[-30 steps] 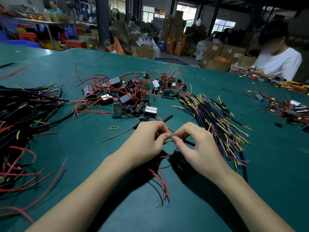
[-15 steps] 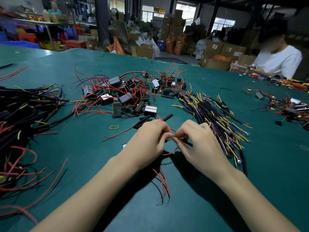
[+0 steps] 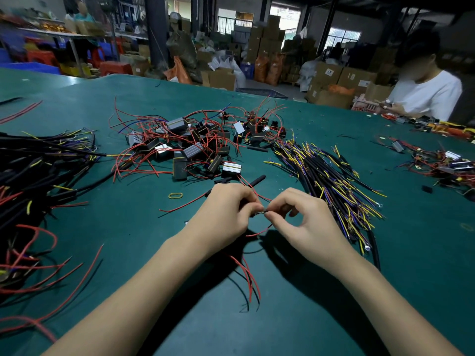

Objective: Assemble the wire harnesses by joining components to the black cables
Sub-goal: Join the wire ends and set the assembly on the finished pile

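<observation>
My left hand (image 3: 226,214) and my right hand (image 3: 305,222) meet fingertip to fingertip over the green table (image 3: 282,317). Between them both pinch thin wire ends at one small joint (image 3: 263,214). A red wire (image 3: 257,233) loops below the joint, and more red and black wire ends (image 3: 250,281) trail toward me under the left wrist. A pile of small black and silver components with red leads (image 3: 195,147) lies beyond the hands. A bundle of black cables with yellow and purple wires (image 3: 331,181) lies to the right of my right hand.
A large heap of black cables and red wires (image 3: 33,191) covers the table's left side. A yellow rubber band (image 3: 175,195) lies left of my hands. A person in a white shirt (image 3: 426,96) works at the far right with more parts (image 3: 442,163). Cartons stand behind.
Both hands stay together at the same spot. My right hand's fingers have spread a little and the pinch has shifted slightly along the wire ends.
</observation>
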Tool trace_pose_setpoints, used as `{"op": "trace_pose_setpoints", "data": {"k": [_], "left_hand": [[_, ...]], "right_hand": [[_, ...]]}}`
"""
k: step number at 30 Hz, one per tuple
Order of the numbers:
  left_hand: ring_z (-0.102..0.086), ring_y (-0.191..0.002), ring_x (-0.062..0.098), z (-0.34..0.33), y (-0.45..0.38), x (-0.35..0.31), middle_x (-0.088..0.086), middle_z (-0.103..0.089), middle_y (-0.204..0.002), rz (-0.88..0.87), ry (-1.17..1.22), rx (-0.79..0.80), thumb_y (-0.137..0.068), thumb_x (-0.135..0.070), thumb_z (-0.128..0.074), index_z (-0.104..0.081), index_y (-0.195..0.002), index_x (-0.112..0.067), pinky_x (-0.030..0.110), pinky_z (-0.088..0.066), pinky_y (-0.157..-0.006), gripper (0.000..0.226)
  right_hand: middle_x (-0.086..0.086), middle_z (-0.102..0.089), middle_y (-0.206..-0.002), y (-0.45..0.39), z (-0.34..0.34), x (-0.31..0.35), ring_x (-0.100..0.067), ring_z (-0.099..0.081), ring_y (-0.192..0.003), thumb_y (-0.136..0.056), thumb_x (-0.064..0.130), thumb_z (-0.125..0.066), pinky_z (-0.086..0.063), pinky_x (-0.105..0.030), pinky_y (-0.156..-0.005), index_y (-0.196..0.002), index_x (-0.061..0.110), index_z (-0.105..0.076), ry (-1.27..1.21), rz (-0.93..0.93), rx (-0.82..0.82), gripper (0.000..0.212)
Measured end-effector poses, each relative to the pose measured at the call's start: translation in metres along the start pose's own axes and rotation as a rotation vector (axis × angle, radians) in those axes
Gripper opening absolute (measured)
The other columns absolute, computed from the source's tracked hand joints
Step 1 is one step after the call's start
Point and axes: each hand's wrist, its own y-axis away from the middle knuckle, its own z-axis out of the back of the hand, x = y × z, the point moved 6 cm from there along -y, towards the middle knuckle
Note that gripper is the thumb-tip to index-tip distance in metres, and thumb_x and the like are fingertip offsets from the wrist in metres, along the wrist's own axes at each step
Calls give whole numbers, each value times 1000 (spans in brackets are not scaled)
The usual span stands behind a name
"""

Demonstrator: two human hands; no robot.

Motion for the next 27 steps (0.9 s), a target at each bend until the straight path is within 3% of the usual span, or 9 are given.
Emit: {"op": "trace_pose_setpoints", "data": {"k": [5, 10, 13, 18, 21, 23, 26, 27], "left_hand": [[-57, -71, 10, -3, 2, -4, 1, -69, -78, -21, -23, 15, -87, -15, -66, -72, -81, -9, 16, -41, -67, 10], [-58, -73, 14, -6, 5, -8, 4, -69, -79, -40, -33, 50, -87, -16, -65, -71, -82, -6, 25, -45, -71, 13], [-54, -69, 13, -6, 5, -12, 3, -67, -76, -46, -31, 46, -87, -15, -65, -71, -80, -7, 23, -42, -68, 12], [-59, -70, 13, -9, 5, -13, 3, -70, -76, -5, 9, 46, -86, -12, -63, -72, -79, -7, 22, -45, -68, 13], [-60, -70, 13, -9, 4, -10, 2, -70, -76, 11, 27, 36, -87, -14, -63, -72, -80, -9, 22, -44, -68, 13], [-57, -68, 11, -7, 4, -6, 0, -68, -74, 25, 32, 10, -88, -16, -64, -72, -81, -9, 19, -41, -65, 12], [-48, -63, 4, -4, 2, -2, -5, -60, -70, 31, 17, -22, -88, -17, -64, -71, -82, -9, 9, -34, -61, 12], [-47, -62, 2, -3, 1, -1, -7, -58, -70, 30, 15, -31, -88, -17, -65, -71, -82, -9, 6, -33, -61, 12]], "right_hand": [[3, -62, -71, 1, 1, -2, -10, -55, -71, -82, 7, -71, -37, -10, -66, -76, 10, -67, 43, -43, -14, 7], [0, -59, -71, 5, -3, 11, -24, -55, -60, -80, 13, -72, -44, -34, -62, -74, 10, -61, 493, 126, -27, 13], [-7, -54, -62, 6, -8, 24, -29, -49, -49, -64, 9, -78, -43, -33, -52, -67, 8, -54, 722, 197, -52, 24], [-9, -53, -60, 5, -15, 28, -28, -51, -44, -52, 11, -84, -40, -29, -50, -67, 8, -55, 811, 175, -63, 33], [-7, -54, -64, 6, -10, 24, -29, -50, -51, -64, 7, -77, -40, -32, -55, -68, 9, -52, 675, 91, -108, 25], [1, -56, -69, 6, -7, 14, -22, -53, -64, -77, 8, -69, -41, -32, -66, -71, 11, -54, 397, -31, -73, 16], [9, -65, -74, 4, -5, -5, -3, -58, -75, -83, 9, -67, -42, -12, -71, -75, 16, -65, 15, -240, -54, 10], [8, -68, -75, 3, -4, -10, -1, -60, -74, -83, 10, -68, -43, -11, -71, -76, 17, -68, -66, -297, -62, 10]]}}
